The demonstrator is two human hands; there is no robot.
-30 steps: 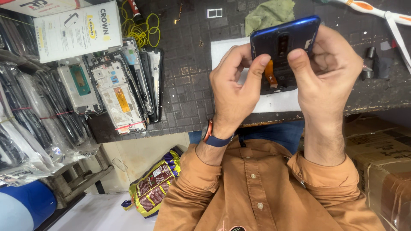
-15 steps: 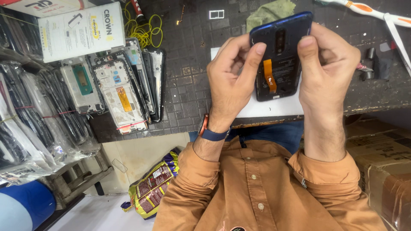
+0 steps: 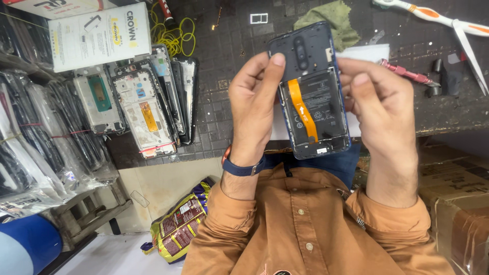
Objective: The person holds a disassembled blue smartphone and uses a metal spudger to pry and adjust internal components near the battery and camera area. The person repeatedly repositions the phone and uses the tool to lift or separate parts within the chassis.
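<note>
My left hand (image 3: pixel 254 109) has its fingers (image 3: pixel 272 66) clamped on the left edge of the opened phone (image 3: pixel 313 91), thumb laid up along that side. My right hand (image 3: pixel 379 109) grips the opposite edge, its fingers (image 3: pixel 362 81) curled in over the rim. The phone is held up between both hands, above the front edge of the dark surface (image 3: pixel 224 117), its back cover off so the black battery (image 3: pixel 318 109) and an orange ribbon cable (image 3: pixel 301 109) running down over it face me.

Behind the phone lie a white sheet (image 3: pixel 367 51) and a green cloth (image 3: pixel 331 20). Off to my right on the surface are a red-handled screwdriver (image 3: pixel 407 74) and white tweezers with orange grips (image 3: pixel 448 23). To my left, a row of stripped phone frames (image 3: pixel 147 102) stands side by side, with a white box (image 3: pixel 102 35) and a coil of yellow wire (image 3: pixel 173 35) beyond them. A blue band (image 3: pixel 243 168) sits on my left wrist, above orange shirt sleeves (image 3: pixel 224 214).
</note>
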